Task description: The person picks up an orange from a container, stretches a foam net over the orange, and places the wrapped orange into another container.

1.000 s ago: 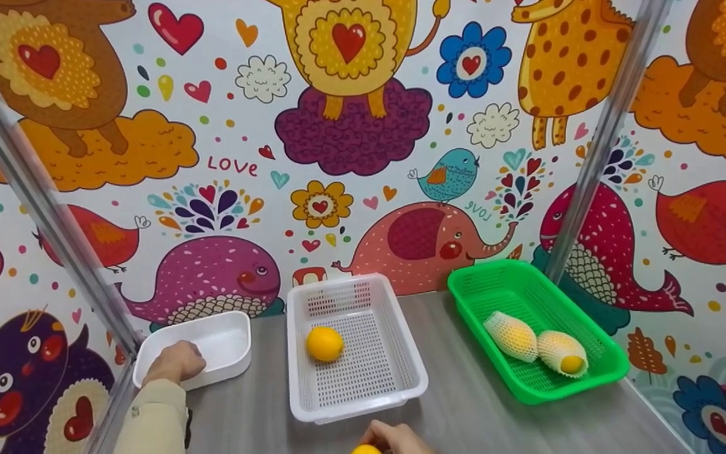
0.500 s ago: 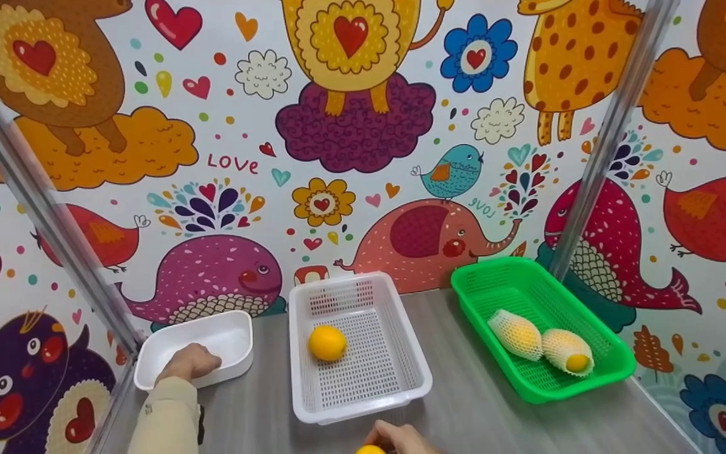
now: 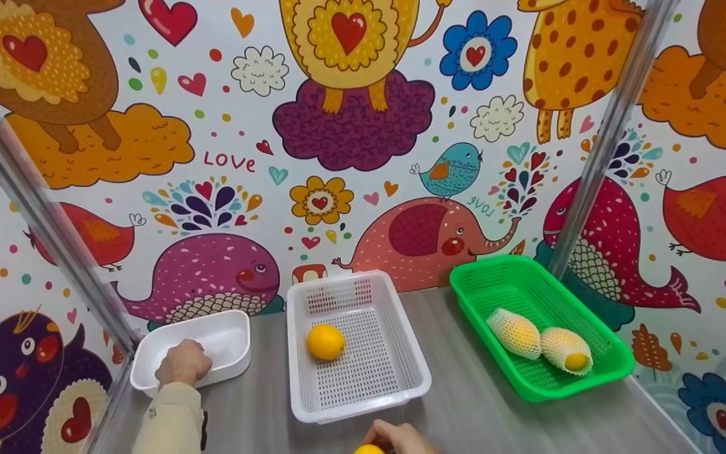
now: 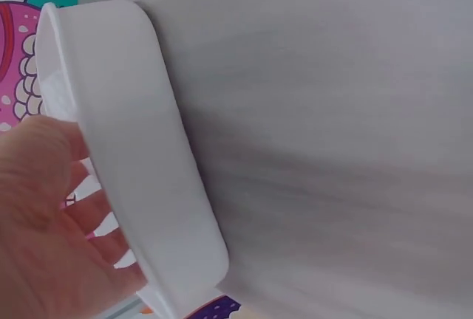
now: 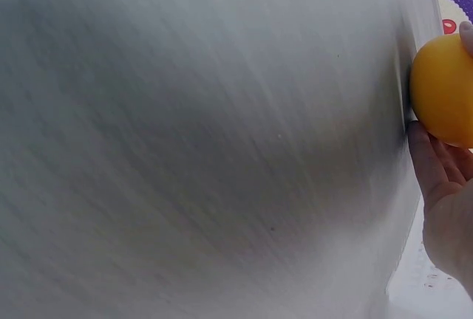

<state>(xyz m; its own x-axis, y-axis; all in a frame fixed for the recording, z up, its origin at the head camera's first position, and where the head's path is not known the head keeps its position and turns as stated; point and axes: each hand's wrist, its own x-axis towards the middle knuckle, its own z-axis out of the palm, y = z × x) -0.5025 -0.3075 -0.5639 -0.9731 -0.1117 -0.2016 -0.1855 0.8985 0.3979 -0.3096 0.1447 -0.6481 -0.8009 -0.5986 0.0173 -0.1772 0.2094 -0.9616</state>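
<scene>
My left hand [image 3: 183,363] reaches down into a white oval tub [image 3: 232,334] at the left. In the left wrist view, the thumb and spread fingers of the hand pass over the tub's rim [image 4: 133,149], which hides the fingertips. I cannot tell whether they pinch anything. A bit of whitish material [image 4: 58,97] shows inside the tub. At the front edge of the head view, my right hand [image 3: 404,437] grips a smooth yellow-orange fruit, an orange [image 3: 369,449]. The right wrist view shows the orange [image 5: 442,90] between thumb and fingers, low at the tabletop.
A white perforated basket [image 3: 423,384] stands in the middle with one bare orange [image 3: 325,342] in it. The green basket [image 3: 618,366] at the right holds two fruits [image 3: 514,332] in white foam netting. Printed wall panels [image 3: 363,139] enclose the grey table [image 3: 249,416].
My left hand has shifted about inside the tub, first to the right, then slightly back left. The right hand and its orange have stayed in place.
</scene>
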